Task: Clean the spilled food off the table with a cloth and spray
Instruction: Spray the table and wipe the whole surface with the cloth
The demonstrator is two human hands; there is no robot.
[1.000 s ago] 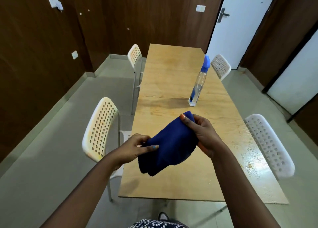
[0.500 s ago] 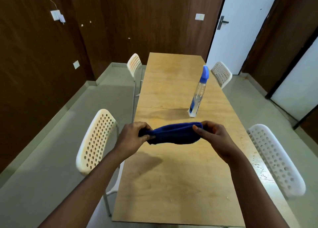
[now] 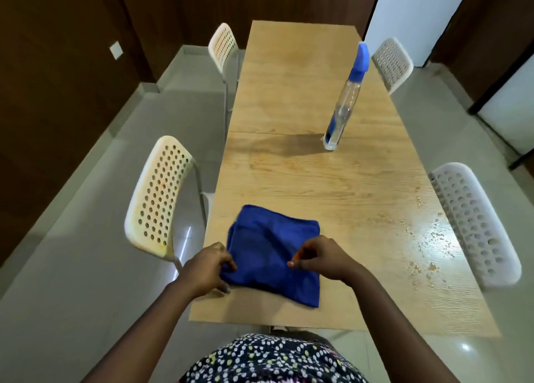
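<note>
A folded dark blue cloth lies flat on the near left part of the long wooden table. My left hand pinches the cloth's near left corner. My right hand rests on the cloth's near right part, fingertips pinching the fabric. A clear spray bottle with a blue top stands upright in the middle of the table, right of centre. Spilled food crumbs and wet spots are scattered along the table's near right edge.
Two white perforated chairs stand along the left side and two more along the right. A white door is at the back right. Dark wood walls surround the grey floor.
The cloth was held stretched in the air between both hands; now it lies folded flat on the table, with both hands lowered onto its near edge. The view has tilted downward.
</note>
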